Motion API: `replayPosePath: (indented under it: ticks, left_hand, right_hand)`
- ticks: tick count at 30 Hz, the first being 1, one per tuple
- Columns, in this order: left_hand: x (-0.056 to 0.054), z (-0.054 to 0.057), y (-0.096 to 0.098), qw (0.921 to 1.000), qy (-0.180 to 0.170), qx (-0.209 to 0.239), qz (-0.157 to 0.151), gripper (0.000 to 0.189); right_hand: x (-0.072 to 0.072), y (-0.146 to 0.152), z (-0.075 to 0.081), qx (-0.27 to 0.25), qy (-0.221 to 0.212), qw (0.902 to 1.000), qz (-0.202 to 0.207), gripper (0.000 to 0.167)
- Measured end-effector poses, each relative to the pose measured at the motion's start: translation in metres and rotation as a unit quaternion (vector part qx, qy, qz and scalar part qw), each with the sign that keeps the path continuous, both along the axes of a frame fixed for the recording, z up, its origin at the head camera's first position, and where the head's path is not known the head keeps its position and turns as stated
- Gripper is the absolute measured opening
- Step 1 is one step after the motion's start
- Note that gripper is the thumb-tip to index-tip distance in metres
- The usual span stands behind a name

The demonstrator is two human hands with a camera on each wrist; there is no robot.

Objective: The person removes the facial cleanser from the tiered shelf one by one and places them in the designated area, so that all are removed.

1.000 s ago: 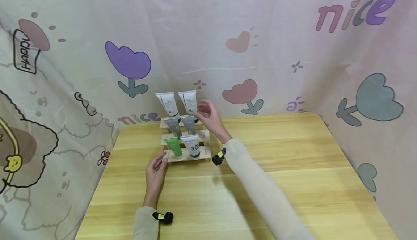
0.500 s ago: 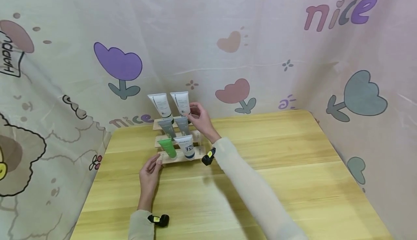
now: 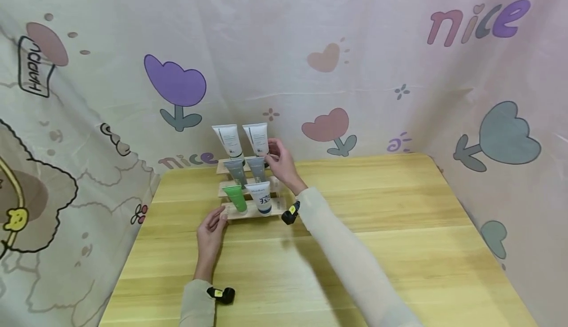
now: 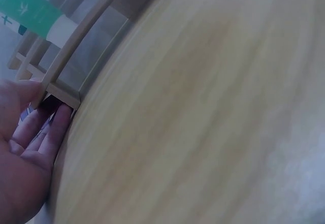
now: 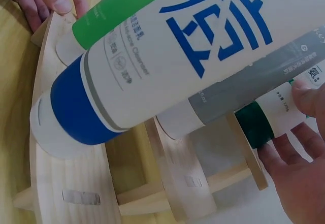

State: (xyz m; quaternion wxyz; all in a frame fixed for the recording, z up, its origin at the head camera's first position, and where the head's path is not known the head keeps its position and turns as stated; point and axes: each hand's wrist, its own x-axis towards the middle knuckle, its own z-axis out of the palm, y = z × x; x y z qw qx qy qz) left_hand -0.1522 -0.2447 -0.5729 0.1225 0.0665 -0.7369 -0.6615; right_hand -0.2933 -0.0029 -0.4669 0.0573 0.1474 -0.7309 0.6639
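Observation:
A three-tier wooden rack holds tubes standing cap down. My left hand pinches its front left corner, the thumb over the shelf and the fingers by the leg. At the top right, my right hand holds a white tube low near its dark green cap, with thumb and fingers on either side. Another white tube stands to its left. Two grey tubes, left and right, occupy the middle tier. In front are a green tube and a white cleanser tube with a blue band.
The rack stands toward the back left of a wooden table. Close behind it hangs a printed cloth, which also runs down both sides. Each wrist wears a small black camera, the right camera hanging near the rack's right end.
My right hand has come in slightly closer around the right white tube. The left hand stays at the rack's corner. The head view swung right and then back.

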Motion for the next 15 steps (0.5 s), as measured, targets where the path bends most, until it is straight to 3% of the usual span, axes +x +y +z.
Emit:
replayPosePath:
  ticks: [6, 15]
  left_hand:
    - [0.006, 0.018, 0.006, 0.9998, -0.001, -0.018, -0.005, 0.034]
    - [0.007, 0.017, 0.005, 0.9997, 0.017, -0.014, -0.010, 0.035]
  right_hand:
    - [0.002, 0.010, 0.001, -0.019, 0.015, 0.9997, 0.002, 0.039]
    - [0.006, 0.028, 0.011, -0.011, 0.040, 0.9990, -0.015, 0.045]
